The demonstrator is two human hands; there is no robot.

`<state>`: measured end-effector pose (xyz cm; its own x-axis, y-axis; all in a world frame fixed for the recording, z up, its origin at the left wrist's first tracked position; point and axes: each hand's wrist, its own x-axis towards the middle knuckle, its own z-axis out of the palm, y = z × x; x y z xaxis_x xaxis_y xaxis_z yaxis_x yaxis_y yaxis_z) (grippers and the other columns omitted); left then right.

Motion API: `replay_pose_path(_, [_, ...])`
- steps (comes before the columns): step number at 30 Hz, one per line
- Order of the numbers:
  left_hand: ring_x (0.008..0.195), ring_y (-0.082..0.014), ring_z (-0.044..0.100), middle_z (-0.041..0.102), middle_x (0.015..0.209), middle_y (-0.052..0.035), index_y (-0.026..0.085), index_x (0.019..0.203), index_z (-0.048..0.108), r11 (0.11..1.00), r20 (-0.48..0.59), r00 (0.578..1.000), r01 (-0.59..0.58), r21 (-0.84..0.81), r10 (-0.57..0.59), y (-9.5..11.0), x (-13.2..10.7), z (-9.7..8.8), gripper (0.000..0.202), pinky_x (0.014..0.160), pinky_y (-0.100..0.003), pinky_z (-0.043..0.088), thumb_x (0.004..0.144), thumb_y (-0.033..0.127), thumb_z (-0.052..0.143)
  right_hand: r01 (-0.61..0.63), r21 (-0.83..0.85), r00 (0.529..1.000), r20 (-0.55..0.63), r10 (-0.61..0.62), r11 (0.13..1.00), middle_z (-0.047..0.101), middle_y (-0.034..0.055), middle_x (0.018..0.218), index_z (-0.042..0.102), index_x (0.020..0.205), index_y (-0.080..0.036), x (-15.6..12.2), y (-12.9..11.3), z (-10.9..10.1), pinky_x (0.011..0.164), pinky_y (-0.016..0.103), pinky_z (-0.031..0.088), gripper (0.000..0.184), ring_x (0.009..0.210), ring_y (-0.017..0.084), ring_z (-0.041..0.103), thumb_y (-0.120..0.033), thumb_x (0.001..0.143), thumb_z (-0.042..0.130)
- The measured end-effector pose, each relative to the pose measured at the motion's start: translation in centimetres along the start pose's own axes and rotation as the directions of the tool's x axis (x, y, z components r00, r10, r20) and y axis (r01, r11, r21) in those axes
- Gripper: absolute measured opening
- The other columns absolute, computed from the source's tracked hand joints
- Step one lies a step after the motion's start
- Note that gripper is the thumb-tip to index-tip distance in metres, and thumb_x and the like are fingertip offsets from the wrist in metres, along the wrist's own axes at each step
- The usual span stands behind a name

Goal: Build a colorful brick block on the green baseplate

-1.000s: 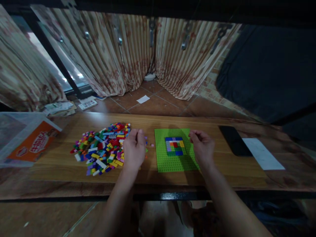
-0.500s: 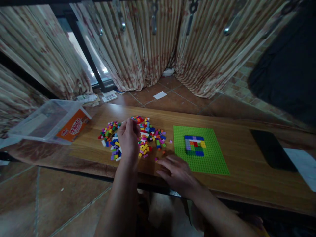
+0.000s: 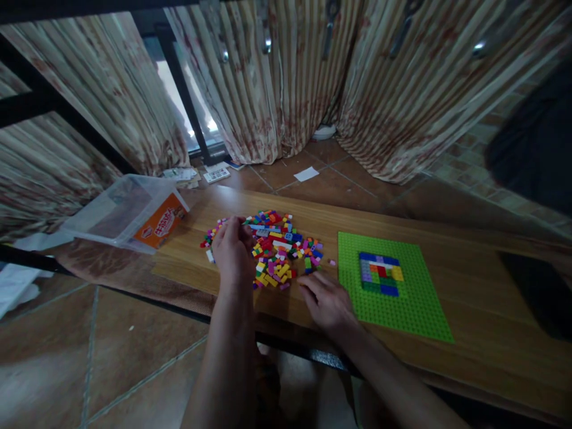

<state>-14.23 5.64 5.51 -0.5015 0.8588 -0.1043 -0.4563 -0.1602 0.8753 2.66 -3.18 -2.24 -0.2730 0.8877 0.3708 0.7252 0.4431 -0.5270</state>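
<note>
My left hand (image 3: pixel 233 250) hovers over the left part of a loose heap of small toy bricks (image 3: pixel 272 250). Its fingers are curled in, and whatever they may hold is hidden. To the right, my right hand (image 3: pixel 329 302) is low over the wooden table, fingertips drawn together beside the heap's near edge; I cannot make out what is between them. Just beyond that hand lies a green baseplate (image 3: pixel 402 316). A low block of blue, grey, green, red, white and yellow bricks (image 3: pixel 379 274) is built on it.
On the table's left end stands a clear plastic box (image 3: pixel 102 220) with an orange label (image 3: pixel 161 223). A dark flat object (image 3: pixel 536 286) lies at the right of the wooden table (image 3: pixel 308 217). Papers (image 3: pixel 217 173) rest on the tiled floor beyond, before striped curtains (image 3: pixel 286 89).
The view has turned a little, so the table's things appear shifted right. My right hand's fingers have drawn closer together near the small loose bricks. My left hand remains curled over the heap.
</note>
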Motion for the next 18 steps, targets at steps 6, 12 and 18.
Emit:
replay_pose_path(6, [0.041,-0.0047,0.035,0.049,0.052,0.0051,0.015,0.071,0.059,1.000,0.010,1.000,0.000,-0.006,0.000,0.3,0.1,-0.5,0.011,0.041,-0.018,0.026,0.071,0.026,0.062,0.003,0.209,1.000,-0.029,0.003,0.978,0.067,0.0065,0.093,0.065,0.100,-0.021,1.1,-0.2,-0.3,0.080,0.032,0.050,0.019,0.089,0.019,0.062,-0.015,0.093,0.048])
replay_pose_path(12, [0.042,-0.0047,0.035,0.048,0.053,0.0058,0.015,0.071,0.058,0.999,-0.013,0.999,-0.033,0.015,0.033,1.1,0.6,-1.4,0.012,0.042,-0.018,0.028,0.071,0.027,0.061,-0.015,0.261,0.985,-0.160,0.059,0.965,0.069,0.0038,0.093,0.066,0.096,-0.023,1.4,-0.5,-1.4,0.082,0.032,0.050,0.017,0.089,0.017,0.065,-0.019,0.093,0.050])
replay_pose_path(18, [0.045,-0.0057,0.040,0.055,0.058,0.0032,0.015,0.070,0.062,0.924,0.099,0.994,-0.085,0.373,0.052,1.4,2.3,-3.9,0.014,0.045,-0.017,0.031,0.069,0.029,0.063,-0.169,0.081,0.937,-0.295,0.186,0.982,0.070,0.0055,0.091,0.069,0.093,-0.022,1.9,1.7,-2.1,0.081,0.035,0.050,0.018,0.087,0.021,0.065,-0.027,0.091,0.052])
